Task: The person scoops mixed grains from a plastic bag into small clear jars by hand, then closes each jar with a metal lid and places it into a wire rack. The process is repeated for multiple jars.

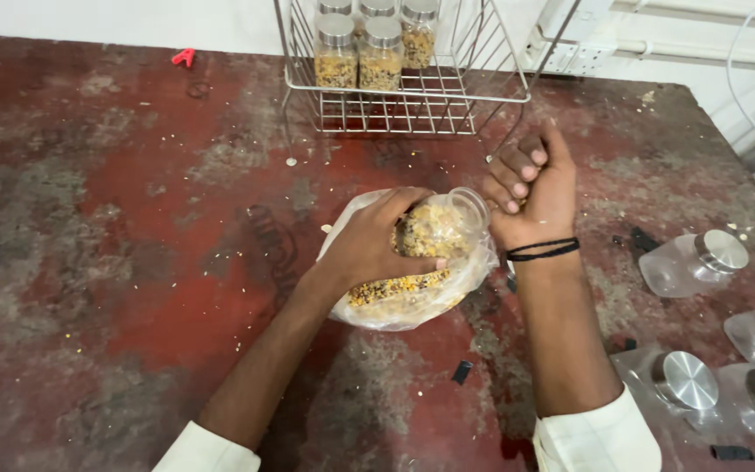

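A clear plastic bag (412, 301) of mixed yellow and dark grains lies in the middle of the worn red table (133, 227). A clear jar (447, 223), partly filled with the same grains, lies tilted on top of the bag. My left hand (373, 240) grips the jar from above, fingers wrapped over its side. My right hand (530, 188) hovers just right of the jar's mouth, fingers curled into a loose fist; whether it holds grains or a lid is hidden. A black band circles the right wrist.
A wire basket (412, 92) at the table's back holds several grain-filled jars (358, 54) with metal lids. Empty clear jars with metal lids (696, 258) (683, 380) lie on their sides at the right edge. Loose grains and small black bits (462, 371) scatter the surface.
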